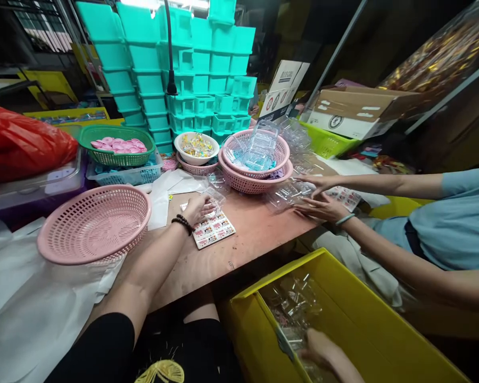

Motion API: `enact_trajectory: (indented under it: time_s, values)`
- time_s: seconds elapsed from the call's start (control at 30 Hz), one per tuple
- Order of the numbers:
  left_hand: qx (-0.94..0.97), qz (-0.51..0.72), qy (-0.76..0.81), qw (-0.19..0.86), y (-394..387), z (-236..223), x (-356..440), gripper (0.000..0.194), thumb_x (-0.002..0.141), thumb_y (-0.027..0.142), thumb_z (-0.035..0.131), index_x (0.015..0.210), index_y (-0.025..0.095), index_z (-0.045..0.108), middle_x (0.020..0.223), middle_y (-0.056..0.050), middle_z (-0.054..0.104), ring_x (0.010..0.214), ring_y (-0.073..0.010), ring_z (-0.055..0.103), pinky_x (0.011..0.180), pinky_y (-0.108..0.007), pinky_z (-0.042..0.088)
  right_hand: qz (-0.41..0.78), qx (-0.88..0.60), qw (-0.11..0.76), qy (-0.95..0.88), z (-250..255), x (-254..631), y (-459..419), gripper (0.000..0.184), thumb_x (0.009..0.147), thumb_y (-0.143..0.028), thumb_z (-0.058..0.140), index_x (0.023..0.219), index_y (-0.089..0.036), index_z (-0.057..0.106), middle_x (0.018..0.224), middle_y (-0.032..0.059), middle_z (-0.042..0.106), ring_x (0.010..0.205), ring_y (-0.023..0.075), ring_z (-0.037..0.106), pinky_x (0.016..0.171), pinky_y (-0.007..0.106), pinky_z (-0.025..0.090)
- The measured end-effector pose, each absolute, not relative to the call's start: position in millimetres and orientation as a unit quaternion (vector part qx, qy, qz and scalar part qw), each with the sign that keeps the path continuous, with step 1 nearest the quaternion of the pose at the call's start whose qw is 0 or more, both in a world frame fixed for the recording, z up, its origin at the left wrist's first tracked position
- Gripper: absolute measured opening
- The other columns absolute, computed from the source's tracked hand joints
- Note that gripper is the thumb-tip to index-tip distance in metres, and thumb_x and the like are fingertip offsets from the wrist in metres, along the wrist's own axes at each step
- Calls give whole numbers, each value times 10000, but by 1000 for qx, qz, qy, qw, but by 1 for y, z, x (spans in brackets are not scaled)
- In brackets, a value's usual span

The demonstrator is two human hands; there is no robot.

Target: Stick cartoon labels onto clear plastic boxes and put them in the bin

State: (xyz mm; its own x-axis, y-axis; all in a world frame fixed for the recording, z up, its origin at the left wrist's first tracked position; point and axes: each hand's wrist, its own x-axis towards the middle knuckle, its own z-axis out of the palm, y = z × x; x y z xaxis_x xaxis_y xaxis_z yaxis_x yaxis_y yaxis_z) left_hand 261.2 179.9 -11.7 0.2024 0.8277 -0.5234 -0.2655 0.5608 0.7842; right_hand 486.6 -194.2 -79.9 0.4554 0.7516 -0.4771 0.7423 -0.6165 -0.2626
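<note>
My left hand, with a dark bead bracelet at its wrist, is over the table with its fingers curled at a small clear plastic case. Beneath it lies a stack of printed sticker cards. My right hand reaches down into a yellow bin on the right; motion smears its fingers. Clear plastic cases lie inside that bin, close to the hand. Whether the right hand holds one is not visible.
A pink basket stands at left, and stacked pink baskets hold clear cases. Teal bins rise behind. At right, a co-worker's hands handle clear cases. The table edge borders the yellow bin.
</note>
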Motion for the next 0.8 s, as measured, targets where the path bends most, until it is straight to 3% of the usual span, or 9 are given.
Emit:
enact_trajectory:
  time_s: [0.07, 0.13, 0.2, 0.3, 0.37, 0.47, 0.6, 0.7, 0.8]
  values:
    - [234, 428, 500, 716, 174, -14, 249, 347, 950, 329, 615, 1251, 159, 585, 1247, -104, 618, 1050, -236, 644, 876, -443, 567, 223, -857, 32, -463, -63, 492, -154, 167, 793, -351, 603, 723, -215, 671, 779, 128, 729, 769, 316, 714, 741, 446, 537]
    - [195, 484, 494, 696, 166, -17, 231, 341, 951, 327, 613, 1245, 157, 587, 1233, -102, 623, 1032, -230, 649, 861, -432, 572, 121, -826, 113, -538, -48, 479, -100, 283, 906, -393, 471, 813, -226, 681, 838, 118, 739, 787, 276, 705, 735, 392, 528]
    - [162, 536, 487, 670, 157, -21, 213, 333, 954, 328, 609, 1239, 155, 588, 1215, -99, 629, 1008, -222, 654, 841, -418, 578, 72, -752, 179, -630, -40, 452, -44, 317, 935, -360, 430, 929, -201, 704, 931, 127, 745, 867, 256, 699, 786, 365, 532]
    - [127, 591, 477, 639, 146, -25, 195, 320, 956, 324, 607, 1226, 152, 592, 1192, -95, 636, 982, -212, 659, 820, -402, 583, -8, -637, 116, -762, -42, 404, 21, 450, 868, -194, 503, 1302, -115, 593, 1329, 203, 624, 1247, 316, 567, 1033, 464, 435]
    - [114, 611, 470, 627, 143, -28, 189, 309, 957, 318, 607, 1216, 150, 596, 1180, -92, 639, 967, -206, 660, 810, -393, 584, -34, -575, 56, -816, -49, 382, 43, 497, 871, -104, 475, 1364, -102, 538, 1408, 207, 566, 1331, 318, 500, 1083, 492, 382]
    - [106, 618, 462, 627, 144, -30, 186, 261, 970, 313, 585, 1165, 140, 605, 1112, -78, 654, 903, -182, 667, 768, -356, 588, -38, -545, 38, -837, -58, 372, 50, 414, 910, -53, 413, 1272, -115, 603, 1334, 197, 623, 1282, 291, 547, 1058, 459, 403]
    - [127, 584, 462, 655, 129, -34, 180, 214, 1004, 326, 509, 959, 139, 603, 924, -72, 665, 785, -141, 683, 715, -270, 583, -16, -543, 54, -838, -60, 381, 41, 297, 931, -76, 432, 1054, -142, 695, 1146, 178, 711, 1110, 264, 638, 983, 401, 445]
    - [168, 551, 473, 666, 98, -44, 178, 55, 939, 217, 618, 941, 168, 591, 825, -20, 651, 675, -84, 654, 661, -183, 542, 11, -558, 75, -826, -57, 389, 39, 232, 914, -103, 506, 839, -170, 714, 893, 122, 744, 884, 224, 676, 835, 329, 487]
    - [208, 503, 484, 686, 65, -57, 183, 131, 861, 157, 695, 934, 171, 588, 755, 10, 642, 581, -68, 623, 580, -157, 499, 42, -571, 114, -812, -48, 398, 43, 190, 893, -161, 584, 761, -199, 716, 810, 46, 738, 765, 167, 670, 693, 245, 486]
